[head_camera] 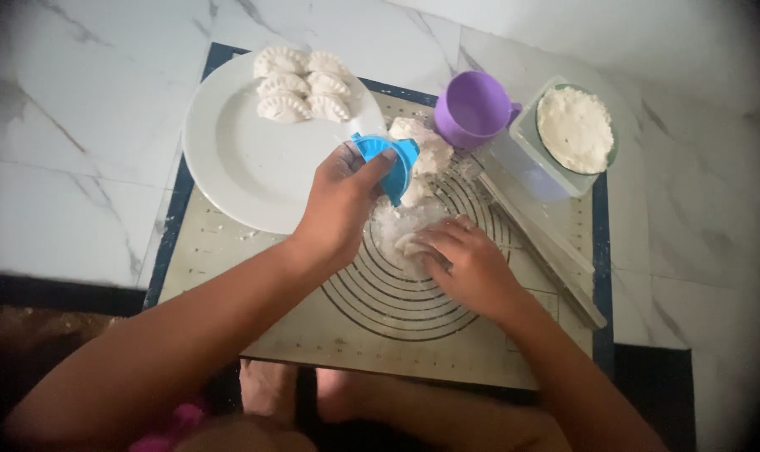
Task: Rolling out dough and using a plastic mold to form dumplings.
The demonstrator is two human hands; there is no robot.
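Note:
My left hand [340, 201] grips a blue plastic dumpling press [388, 159], folded shut, above the edge of the white plate [229, 159]. My right hand [472, 264] rests fingers-down on a small piece of dough [407, 244] on the floured baking mat [380, 335]. Behind the press lies a lump of white dough [426, 142]. Several shaped dumplings [300, 84] sit at the far edge of the plate.
A purple cup [474, 107] stands behind the dough. A clear box holds a bowl of white filling [574, 127] at the right. A clear rolling stick [547, 247] lies slanted on the mat's right side. Marble floor surrounds the mat.

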